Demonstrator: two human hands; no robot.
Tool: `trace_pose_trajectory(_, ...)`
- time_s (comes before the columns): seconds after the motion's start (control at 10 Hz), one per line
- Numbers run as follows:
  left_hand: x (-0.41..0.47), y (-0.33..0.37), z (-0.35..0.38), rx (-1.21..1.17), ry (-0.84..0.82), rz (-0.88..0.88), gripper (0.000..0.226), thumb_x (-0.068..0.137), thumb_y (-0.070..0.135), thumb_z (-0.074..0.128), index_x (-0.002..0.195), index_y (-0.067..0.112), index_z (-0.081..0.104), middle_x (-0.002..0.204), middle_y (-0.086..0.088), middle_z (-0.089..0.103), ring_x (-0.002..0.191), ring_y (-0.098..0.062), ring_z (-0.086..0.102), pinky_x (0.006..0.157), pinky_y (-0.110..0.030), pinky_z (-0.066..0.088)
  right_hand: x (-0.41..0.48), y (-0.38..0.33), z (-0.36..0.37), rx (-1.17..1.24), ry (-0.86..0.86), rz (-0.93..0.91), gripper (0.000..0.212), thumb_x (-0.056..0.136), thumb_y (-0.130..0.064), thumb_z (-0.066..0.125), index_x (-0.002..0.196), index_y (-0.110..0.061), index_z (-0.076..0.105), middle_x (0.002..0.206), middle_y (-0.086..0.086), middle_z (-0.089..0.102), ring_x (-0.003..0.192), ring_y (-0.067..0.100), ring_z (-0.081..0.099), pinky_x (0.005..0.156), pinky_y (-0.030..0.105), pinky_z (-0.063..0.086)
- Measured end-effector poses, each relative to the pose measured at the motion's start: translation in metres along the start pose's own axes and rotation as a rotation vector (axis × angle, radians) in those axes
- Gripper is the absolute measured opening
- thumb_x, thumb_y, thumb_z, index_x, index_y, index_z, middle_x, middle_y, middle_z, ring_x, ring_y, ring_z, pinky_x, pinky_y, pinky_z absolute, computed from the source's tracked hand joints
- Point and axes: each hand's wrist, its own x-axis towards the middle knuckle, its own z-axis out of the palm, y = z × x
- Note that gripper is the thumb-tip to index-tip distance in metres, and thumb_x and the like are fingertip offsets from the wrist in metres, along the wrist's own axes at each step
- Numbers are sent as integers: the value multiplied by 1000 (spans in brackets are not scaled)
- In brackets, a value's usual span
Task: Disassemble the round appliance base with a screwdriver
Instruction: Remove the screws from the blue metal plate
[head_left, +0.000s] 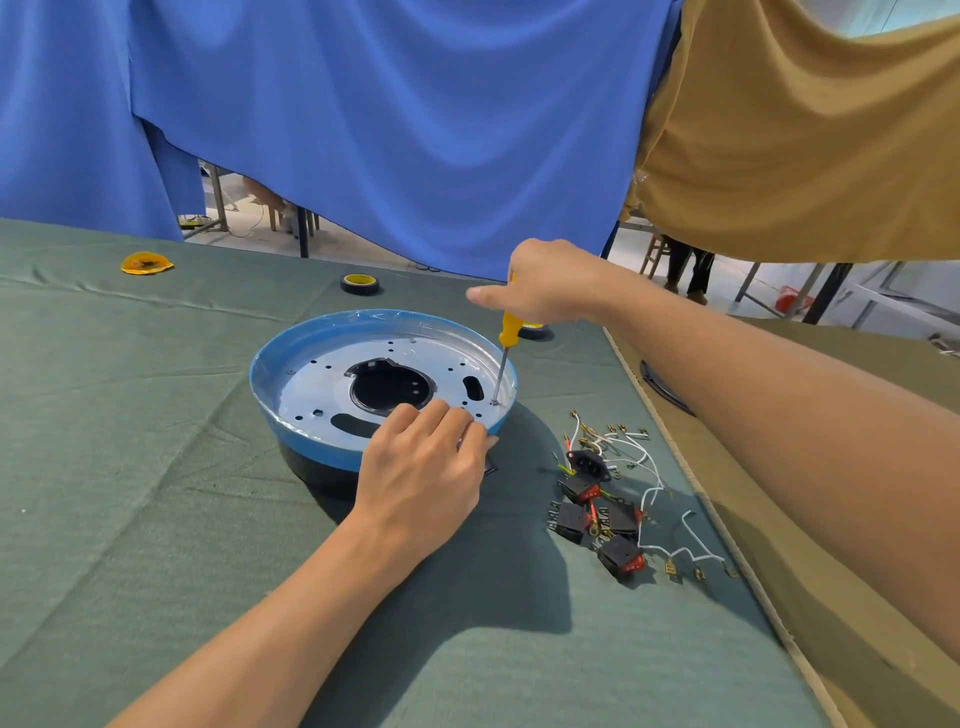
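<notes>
The round appliance base (311, 358) lies on the green cloth with its open side up: a blue rim, a silver metal plate with several holes, and a black opening in the middle. My left hand (423, 470) rests on the near rim, fingers curled over the edge and gripping it. My right hand (543, 283) is closed around the yellow handle of a screwdriver (506, 345). The screwdriver stands nearly upright, its tip on a screw (493, 402) at the plate's right edge.
A heap of black and red switches with white wires (608, 506) lies to the right of the base. Two tape rolls (359, 283) sit beyond it and a yellow disc (147, 262) at far left. A brown cloth (810, 545) covers the table's right side.
</notes>
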Motion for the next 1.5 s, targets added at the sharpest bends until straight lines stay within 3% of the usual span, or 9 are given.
trace_pose_trajectory(0.2,-1,0,1,6,-2,2,29,90,20,65,62,11,64,65,-2,64,58,-22,58,53,-31,44,0,0,-1,60,-71,11,32,78,-27,62,96,-1,64,71,7,50,59,20,45,52,28,41)
trace_pose_trajectory(0.4,0,0,1,11,14,0,29,89,20,67,61,11,63,64,-2,63,58,-22,58,53,-31,43,-1,2,3,6,26,-10,44,87,-44,60,68,-5,53,59,10,46,55,18,37,51,29,33)
trace_pose_trajectory(0.5,0,0,0,7,10,2,28,88,20,67,62,11,64,65,-2,64,58,-22,58,54,-31,43,-1,-1,2,47,-36,-14,37,80,-25,63,103,3,64,90,27,64,64,19,43,55,31,37)
trace_pose_trajectory(0.7,0,0,0,-5,-6,1,27,88,21,67,63,11,65,65,-2,65,59,-21,59,54,-31,44,-2,-1,1,-4,11,-18,51,88,-50,57,60,-9,45,56,2,36,53,17,33,51,30,28)
trace_pose_trajectory(0.8,0,0,-1,-9,-8,-5,28,89,22,67,63,11,65,64,-2,64,59,-21,59,53,-31,44,-3,-2,0,22,-9,-43,31,84,-27,63,95,1,66,73,16,58,64,17,41,56,35,37)
trace_pose_trajectory(1.0,1,0,0,-8,15,-12,36,94,22,60,59,13,60,60,-1,60,56,-22,55,50,-33,42,-2,1,-1,-29,8,-14,51,86,-52,58,60,-10,45,56,4,39,55,18,35,51,31,29)
trace_pose_trajectory(1.2,1,-1,1,-6,7,0,35,94,20,61,60,13,61,62,-1,61,57,-22,56,51,-32,42,-4,-2,1,38,-34,-15,36,78,-26,61,100,3,66,77,23,60,65,19,44,56,31,38)
trace_pose_trajectory(1.4,1,-1,2,-1,19,-1,36,93,20,62,58,13,58,60,-1,59,56,-23,55,50,-32,42,-3,2,2,-11,23,-6,46,87,-45,58,59,-12,43,56,1,36,52,18,33,49,29,27)
trace_pose_trajectory(1.5,0,-1,2,-5,10,3,35,93,20,62,59,13,59,61,-1,60,56,-22,55,51,-32,41,-4,1,2,32,-31,0,30,80,-27,62,94,0,66,73,16,58,63,18,43,54,29,36)
